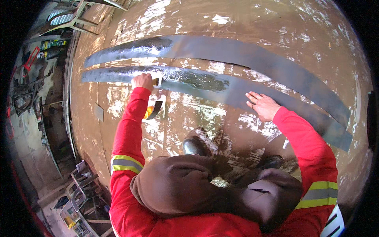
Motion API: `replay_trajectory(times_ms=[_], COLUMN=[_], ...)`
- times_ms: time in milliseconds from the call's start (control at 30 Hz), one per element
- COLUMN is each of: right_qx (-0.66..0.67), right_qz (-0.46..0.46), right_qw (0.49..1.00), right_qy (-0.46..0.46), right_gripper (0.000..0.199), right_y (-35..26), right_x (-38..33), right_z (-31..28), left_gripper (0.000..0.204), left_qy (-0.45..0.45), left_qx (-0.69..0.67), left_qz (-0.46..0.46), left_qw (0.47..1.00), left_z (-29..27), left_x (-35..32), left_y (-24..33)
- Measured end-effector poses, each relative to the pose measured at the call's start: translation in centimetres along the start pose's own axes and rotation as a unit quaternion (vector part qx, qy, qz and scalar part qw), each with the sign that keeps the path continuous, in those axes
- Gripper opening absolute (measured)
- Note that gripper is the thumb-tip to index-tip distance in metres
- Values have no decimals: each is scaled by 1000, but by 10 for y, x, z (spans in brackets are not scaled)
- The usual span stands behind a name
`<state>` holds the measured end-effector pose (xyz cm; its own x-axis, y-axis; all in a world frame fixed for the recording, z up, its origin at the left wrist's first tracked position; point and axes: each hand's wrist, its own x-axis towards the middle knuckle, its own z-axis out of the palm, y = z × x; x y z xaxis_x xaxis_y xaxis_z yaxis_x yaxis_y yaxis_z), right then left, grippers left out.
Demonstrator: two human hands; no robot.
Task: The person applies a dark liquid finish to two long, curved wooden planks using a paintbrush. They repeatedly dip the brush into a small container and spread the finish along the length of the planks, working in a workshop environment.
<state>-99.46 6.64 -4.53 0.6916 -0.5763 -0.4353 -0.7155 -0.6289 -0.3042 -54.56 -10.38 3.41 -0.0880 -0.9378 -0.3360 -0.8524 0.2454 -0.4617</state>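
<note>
Two long, curved grey metal strips lie side by side on the floor. The nearer strip [272,98] has a dark, wet, shiny patch [197,79] on its left half. My left hand [143,81] is closed over that strip's left part, around a small brush-like tool [156,81] with a yellowish-brown end; most of it is hidden by my fingers. On the nearer strip's front edge rests my right hand [263,106], fingers stretched out, holding nothing. The farther strip [221,48] bears a similar wet, dark area at its left end.
Just below my left hand stands a small dark container [154,110] with orange on its side. My boot [194,146] is close to the nearer strip. A chair-like frame [75,19] stands at the far left, metal frames and clutter [83,193] along the left. Brown floor covering [98,138] is worn in patches.
</note>
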Motion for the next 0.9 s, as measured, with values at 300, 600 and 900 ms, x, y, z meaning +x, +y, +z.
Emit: replay_trajectory(times_ms=[300,600,900], right_qx=[-12,-2,-18], right_qz=[13,15,17], right_qw=[1000,999,999], right_qy=[-21,-32,-28], right_gripper=[59,57,58], right_y=[-2,-6,-4], right_x=[-2,0,0], right_z=[0,-8,0], left_gripper=[16,16,18], left_qy=[-1,6,39], left_qx=[-295,-29,-294], left_qz=[209,7,163], left_qw=[932,1000,941], left_z=[-30,20,-20], left_x=[-57,-19,-73], left_y=[109,1,102])
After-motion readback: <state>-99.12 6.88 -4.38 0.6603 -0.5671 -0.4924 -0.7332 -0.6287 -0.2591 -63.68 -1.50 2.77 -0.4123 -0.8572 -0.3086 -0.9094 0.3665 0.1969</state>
